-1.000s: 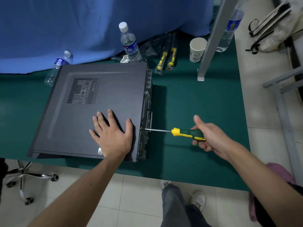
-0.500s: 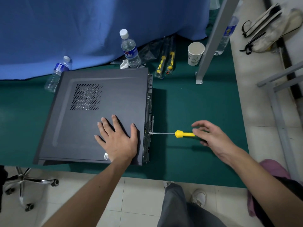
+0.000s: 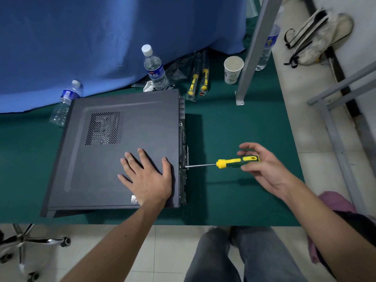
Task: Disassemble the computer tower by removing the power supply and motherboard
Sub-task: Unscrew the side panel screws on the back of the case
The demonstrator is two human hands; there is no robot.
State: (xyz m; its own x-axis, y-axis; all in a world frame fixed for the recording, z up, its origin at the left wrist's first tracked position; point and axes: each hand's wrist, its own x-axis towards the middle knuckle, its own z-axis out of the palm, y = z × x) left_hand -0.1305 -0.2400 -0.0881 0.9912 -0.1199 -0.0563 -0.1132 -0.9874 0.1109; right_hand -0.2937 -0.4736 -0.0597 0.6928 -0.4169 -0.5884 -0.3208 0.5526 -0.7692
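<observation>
Counter [image 3: 234,129], green top, fills mid frame. Tower [image 3: 122,151] lies on its side at centre-left, side panel up and closed, vent grille toward upper left, rear edge facing right. Blue cloth [image 3: 101,37] covers the upper left. Grey post [image 3: 256,47] stands upper right.

Left hand [image 3: 148,180]: flat, fingers spread, palm pressing the panel near the tower's lower right corner, gripping nothing. Right hand [image 3: 264,169], right of centre: fingers loosely curled around the end of the screwdriver [image 3: 234,162] handle, thumb and fingertips touching it lightly, not a full fist. Shaft runs level to the left, tip at the tower's rear edge.

Step, as a guess: undoing a rear panel screw, early in the task; power supply and motherboard not reached. Next move likely calls for re-gripping the handle, keeping the tip seated and square, turning, while the left hand steadies the case.

Small stuff: bottle [image 3: 155,72] upright behind the tower, cup [image 3: 233,69] upper right, bagged drivers [image 3: 198,82] between them.

Hidden: everything inside the tower. Screw head too small to make out; can't tell if the tip is engaged. Rear ports are edge-on, unreadable.
</observation>
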